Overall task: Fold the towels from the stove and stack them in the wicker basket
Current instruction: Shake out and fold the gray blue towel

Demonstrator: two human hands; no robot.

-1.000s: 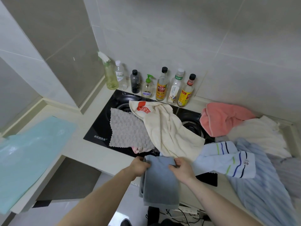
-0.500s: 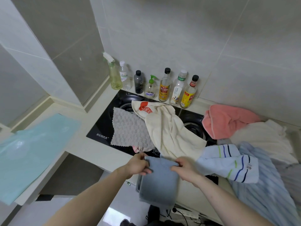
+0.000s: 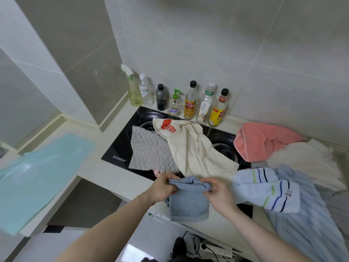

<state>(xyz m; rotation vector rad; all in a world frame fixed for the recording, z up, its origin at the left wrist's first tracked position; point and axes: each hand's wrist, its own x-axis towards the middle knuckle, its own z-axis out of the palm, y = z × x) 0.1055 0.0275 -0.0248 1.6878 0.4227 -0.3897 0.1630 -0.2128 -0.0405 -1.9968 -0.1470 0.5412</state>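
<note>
Head view — left hand (image 3: 162, 188), right hand (image 3: 219, 193) pinching blue towel (image 3: 188, 203) top edge, counter edge (image 3: 105, 178).

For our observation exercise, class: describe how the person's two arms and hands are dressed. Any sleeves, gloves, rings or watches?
Both forearms are bare right up to the bottom edge of the picture, so no sleeves show. The left hand and right hand wear no gloves. No watch, bracelet or ring can be seen on the wrists or on the fingers that show.
</note>
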